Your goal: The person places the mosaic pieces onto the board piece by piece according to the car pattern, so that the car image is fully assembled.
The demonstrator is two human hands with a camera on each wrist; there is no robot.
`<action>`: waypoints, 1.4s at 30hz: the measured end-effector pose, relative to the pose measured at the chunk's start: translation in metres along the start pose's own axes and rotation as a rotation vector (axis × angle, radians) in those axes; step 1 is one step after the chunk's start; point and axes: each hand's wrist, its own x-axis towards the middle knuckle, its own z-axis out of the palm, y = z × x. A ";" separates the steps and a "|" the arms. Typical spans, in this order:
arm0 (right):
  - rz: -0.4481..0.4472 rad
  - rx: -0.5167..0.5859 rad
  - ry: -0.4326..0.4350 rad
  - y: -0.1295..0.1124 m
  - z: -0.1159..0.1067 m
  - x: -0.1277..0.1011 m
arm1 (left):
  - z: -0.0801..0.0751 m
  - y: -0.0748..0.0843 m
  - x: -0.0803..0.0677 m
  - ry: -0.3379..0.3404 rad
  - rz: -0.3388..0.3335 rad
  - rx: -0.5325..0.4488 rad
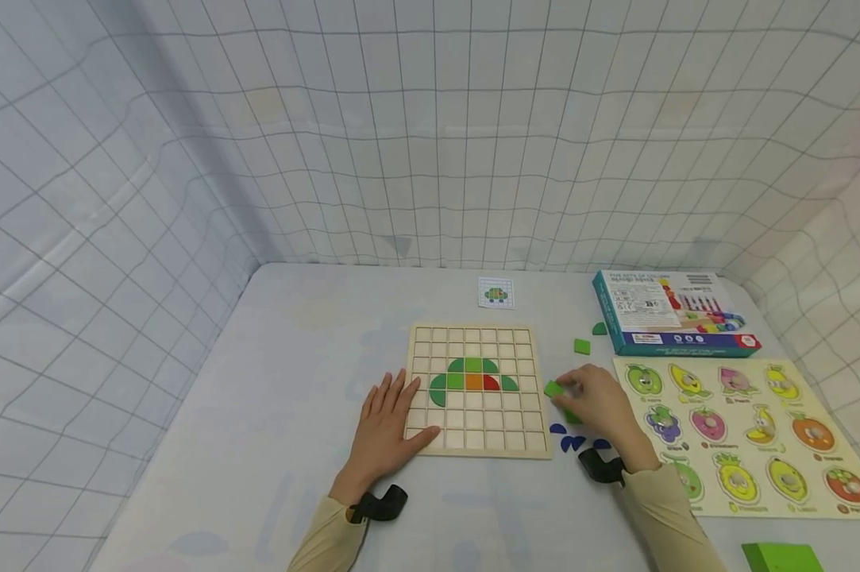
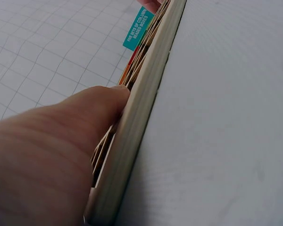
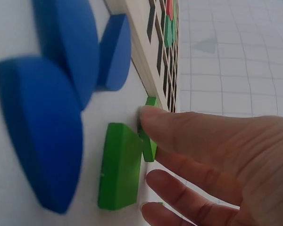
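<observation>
A wooden grid board [image 1: 476,443] lies on the table with green, orange and red tiles [image 1: 474,381] set in its cells. My left hand [image 1: 385,425] rests flat with fingers spread over the board's left edge; in the left wrist view the thumb [image 2: 104,101] lies on the rim. Just off the board's right side, my right hand [image 1: 601,401] pinches a green square tile [image 1: 553,388] between thumb and fingers. Another green tile [image 3: 120,167] lies close beside those fingers. Several blue half-round pieces [image 3: 45,136] lie nearer the wrist.
Behind the board lies a small pattern card [image 1: 496,293]. Farther right are a loose green square [image 1: 582,346], a dark green piece [image 1: 599,328] and a printed toy box [image 1: 676,314]. A fruit puzzle board [image 1: 747,433] sits by the right forearm, with a green block [image 1: 782,558] below it.
</observation>
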 end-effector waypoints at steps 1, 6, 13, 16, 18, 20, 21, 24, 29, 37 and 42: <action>0.009 0.004 -0.003 0.000 0.000 0.000 | 0.000 0.000 0.000 -0.002 -0.001 -0.001; 0.047 0.029 -0.007 0.002 0.000 0.000 | -0.001 0.002 0.000 -0.011 -0.008 -0.002; 0.060 0.036 -0.002 0.003 0.002 0.002 | 0.000 0.000 0.000 -0.014 -0.011 0.000; 0.064 0.045 -0.009 0.004 0.002 0.004 | 0.000 0.000 0.000 -0.014 -0.011 0.001; 0.069 0.051 -0.012 0.004 0.002 0.004 | -0.001 0.000 0.000 -0.015 -0.011 0.001; 0.076 0.058 -0.014 0.004 0.003 0.005 | -0.001 0.000 0.000 -0.014 -0.010 0.004; 0.079 0.060 -0.014 0.004 0.003 0.004 | 0.000 0.000 0.000 -0.013 -0.010 0.007; 0.081 0.076 -0.003 0.004 0.004 0.003 | 0.000 0.000 0.000 -0.014 -0.010 0.012; 0.065 0.112 0.030 0.001 0.005 0.000 | -0.001 0.000 0.000 -0.008 -0.006 0.003; 0.061 0.115 0.076 -0.007 0.008 -0.004 | 0.000 0.000 0.000 -0.014 -0.003 0.009; -0.019 0.150 0.139 -0.017 0.015 -0.007 | 0.000 0.000 0.000 -0.015 -0.010 0.006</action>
